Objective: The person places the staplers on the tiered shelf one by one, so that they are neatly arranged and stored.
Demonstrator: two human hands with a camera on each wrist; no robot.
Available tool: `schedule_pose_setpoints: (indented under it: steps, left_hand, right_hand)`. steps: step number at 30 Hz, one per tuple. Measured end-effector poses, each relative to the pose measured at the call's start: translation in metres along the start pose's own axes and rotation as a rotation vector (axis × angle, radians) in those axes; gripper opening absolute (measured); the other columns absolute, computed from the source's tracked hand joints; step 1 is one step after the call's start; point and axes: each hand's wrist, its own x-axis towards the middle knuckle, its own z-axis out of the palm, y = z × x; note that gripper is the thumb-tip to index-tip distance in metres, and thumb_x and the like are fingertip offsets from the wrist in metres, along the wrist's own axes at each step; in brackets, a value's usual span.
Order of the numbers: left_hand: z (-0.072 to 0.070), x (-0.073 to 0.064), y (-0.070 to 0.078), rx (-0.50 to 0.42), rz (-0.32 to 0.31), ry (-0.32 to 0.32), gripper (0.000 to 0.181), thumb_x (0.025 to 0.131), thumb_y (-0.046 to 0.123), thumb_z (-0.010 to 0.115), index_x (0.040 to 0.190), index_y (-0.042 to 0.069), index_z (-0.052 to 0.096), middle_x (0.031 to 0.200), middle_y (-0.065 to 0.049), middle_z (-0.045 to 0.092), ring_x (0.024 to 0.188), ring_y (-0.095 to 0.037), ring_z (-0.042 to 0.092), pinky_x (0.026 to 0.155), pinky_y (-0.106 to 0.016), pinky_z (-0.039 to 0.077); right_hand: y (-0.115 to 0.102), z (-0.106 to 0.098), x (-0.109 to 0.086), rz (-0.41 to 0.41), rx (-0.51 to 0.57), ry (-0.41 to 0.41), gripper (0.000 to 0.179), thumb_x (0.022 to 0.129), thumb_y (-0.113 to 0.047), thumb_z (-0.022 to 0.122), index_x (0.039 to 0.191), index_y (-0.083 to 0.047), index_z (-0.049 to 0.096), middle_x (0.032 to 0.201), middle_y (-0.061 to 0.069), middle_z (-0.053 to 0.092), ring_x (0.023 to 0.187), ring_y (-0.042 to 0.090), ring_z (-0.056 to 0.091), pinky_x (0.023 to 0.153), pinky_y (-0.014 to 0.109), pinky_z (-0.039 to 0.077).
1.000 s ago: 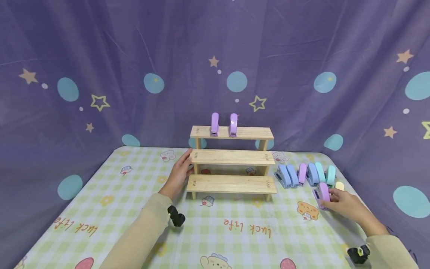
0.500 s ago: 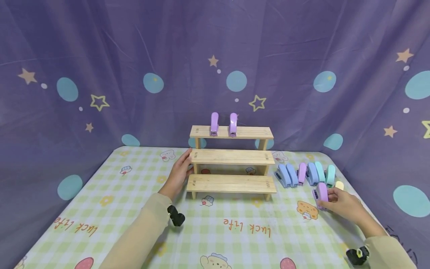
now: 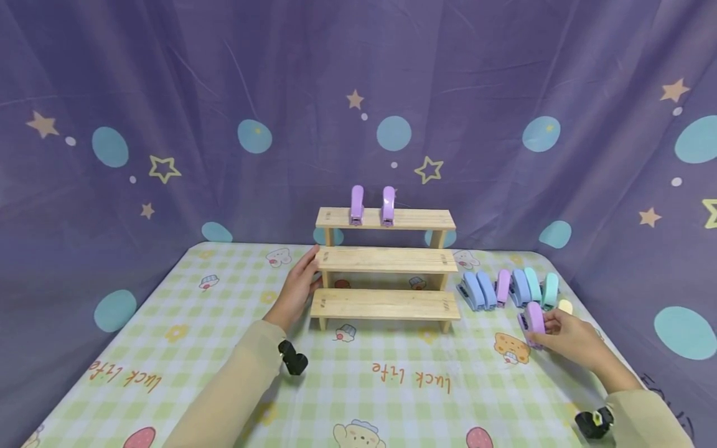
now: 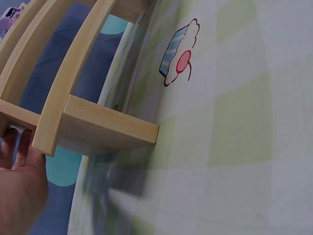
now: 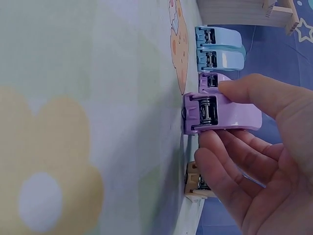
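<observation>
In the head view my right hand [image 3: 572, 339] pinches a purple stapler [image 3: 534, 318] at the table's right side. The right wrist view shows my thumb on one side of that stapler [image 5: 237, 112] and my fingers on the other. My left hand [image 3: 294, 291] holds the left end of a three-step wooden rack [image 3: 386, 260] at the middle step. In the left wrist view, its fingertips [image 4: 22, 152] are at the rack's end, partly hidden by the wood. Two purple staplers [image 3: 356, 205] stand side by side on the top step.
Right of the rack, a row holds blue staplers [image 3: 473, 291], another purple stapler [image 3: 502, 287] and teal staplers [image 3: 551, 290]. A cream stapler [image 3: 566, 306] is partly behind my right hand. A checked cloth [image 3: 224, 386] covers the table, with a purple curtain [image 3: 313, 74] behind.
My right hand has shifted slightly left with the purple stapler in its grip. My left hand stays at the rack, and the rest stands as before.
</observation>
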Motion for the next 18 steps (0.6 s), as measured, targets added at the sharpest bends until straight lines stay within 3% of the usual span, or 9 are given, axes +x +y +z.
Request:
schedule_pose_setpoints:
  steps: [8,18]
  left_hand:
    - [0.000,0.000,0.000,0.003,-0.006,-0.005,0.050,0.110,0.030,0.041,0.159,0.026,0.030,0.161,-0.002,0.030,0.141,-0.024,0.037,0.114,-0.042,0.037]
    - [0.000,-0.003,0.002,0.005,0.012,-0.028,0.051,0.111,0.029,0.039,0.160,0.026,0.027,0.160,-0.004,0.030,0.142,-0.025,0.036,0.115,-0.044,0.035]
  right_hand:
    - [-0.001,-0.001,0.000,-0.014,0.007,0.018,0.060,0.085,-0.042,0.080,0.112,0.007,0.059,0.104,0.020,0.070,0.094,0.035,0.066,0.070,0.037,0.054]
    - [-0.016,-0.011,-0.003,-0.060,0.035,0.075,0.057,0.087,-0.041,0.078,0.118,0.004,0.060,0.107,0.017,0.070,0.089,0.025,0.062,0.066,0.032,0.050]
